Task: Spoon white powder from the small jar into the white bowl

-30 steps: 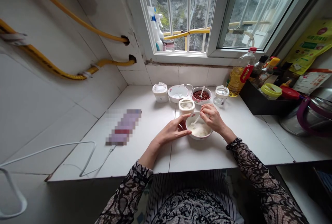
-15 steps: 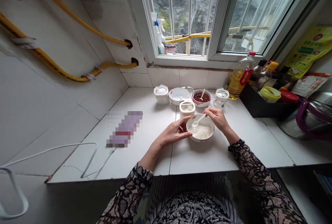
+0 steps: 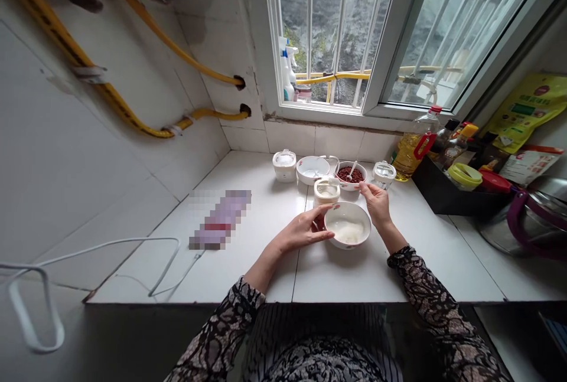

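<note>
My left hand (image 3: pixel 308 229) grips the left side of a white bowl (image 3: pixel 348 245), its thumb at the near side and its fingers toward the back. Fine white grains (image 3: pixel 349 230) lie in this bowl. Just above the bowl's back right rim, my right hand (image 3: pixel 374 200) is pinched on a small white spoon (image 3: pixel 348 184). The spoon points left toward a cream lidded jar (image 3: pixel 326 194) behind the bowl; its tip is hard to make out against the jar.
Along the back stand a white jar (image 3: pixel 284 166), a white bowl (image 3: pixel 312 170), a bowl of red beans (image 3: pixel 352 175) and a clear jar (image 3: pixel 384 175). An oil bottle (image 3: pixel 411 152) and a black condiment box (image 3: pixel 436 193) are right. A blurred purple object (image 3: pixel 221 219) with a cable lies left.
My right hand has lifted the spoon out of the bowl and moved it up and back, toward the cream jar. My left hand stays on the bowl. The whole view has shifted slightly.
</note>
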Motion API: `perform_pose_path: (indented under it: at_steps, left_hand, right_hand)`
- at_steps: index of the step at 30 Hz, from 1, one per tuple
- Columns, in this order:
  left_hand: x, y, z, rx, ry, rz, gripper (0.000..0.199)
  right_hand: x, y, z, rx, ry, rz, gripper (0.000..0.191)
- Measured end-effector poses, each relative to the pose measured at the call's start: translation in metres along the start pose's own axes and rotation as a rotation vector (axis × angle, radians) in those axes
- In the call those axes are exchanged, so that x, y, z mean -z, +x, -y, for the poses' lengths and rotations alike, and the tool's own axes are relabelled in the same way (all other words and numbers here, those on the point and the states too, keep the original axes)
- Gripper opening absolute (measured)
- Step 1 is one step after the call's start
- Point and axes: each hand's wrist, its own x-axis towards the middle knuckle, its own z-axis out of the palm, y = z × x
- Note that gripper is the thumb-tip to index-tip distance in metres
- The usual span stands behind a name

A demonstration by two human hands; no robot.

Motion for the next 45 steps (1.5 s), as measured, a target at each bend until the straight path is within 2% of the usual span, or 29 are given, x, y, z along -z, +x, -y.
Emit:
perform_pose_path:
  at_steps: [6, 8, 12, 15, 20, 23, 28, 34, 39, 45]
  left_hand:
    - [0.000, 0.000, 0.001, -0.015, 0.011, -0.007, 0.066]
    - [0.000, 0.000, 0.000, -0.015, 0.006, -0.001, 0.066]
    - [0.001, -0.001, -0.002, -0.010, 0.002, -0.003, 0.068]
    - [0.001, -0.001, -0.002, 0.007, -0.005, 0.000, 0.068]
    - [0.002, -0.002, -0.002, -0.012, -0.006, 0.012, 0.069]
    - [0.003, -0.002, -0.001, -0.017, 0.006, 0.022, 0.073]
    - [0.003, -0.003, -0.001, -0.024, 0.026, 0.025, 0.078]
    - [0.003, -0.004, -0.002, -0.025, 0.026, 0.024, 0.076]
    - [0.002, -0.003, 0.000, -0.032, 0.015, 0.022, 0.075]
    - [0.003, -0.003, -0.001, -0.025, 0.017, 0.030, 0.075]
  right_hand:
    - [0.000, -0.010, 0.013, 0.415, -0.300, -0.013, 0.025]
    - [0.003, -0.012, 0.016, 0.436, -0.310, -0.047, 0.025]
    - [0.011, -0.013, 0.019, 0.347, -0.241, -0.065, 0.030]
    - [0.015, -0.015, 0.020, 0.328, -0.262, 0.028, 0.031]
    - [0.010, -0.019, 0.017, 0.449, -0.426, 0.220, 0.029]
    - [0.005, -0.021, 0.014, 0.466, -0.468, 0.296, 0.030]
    - [0.002, -0.023, 0.010, 0.408, -0.432, 0.339, 0.026]
    - [0.005, -0.023, 0.012, 0.286, -0.397, 0.238, 0.029]
    - [0.012, -0.020, 0.016, 0.106, -0.301, 0.177, 0.036]
    - [0.017, -0.014, 0.015, -0.081, -0.196, 0.207, 0.044]
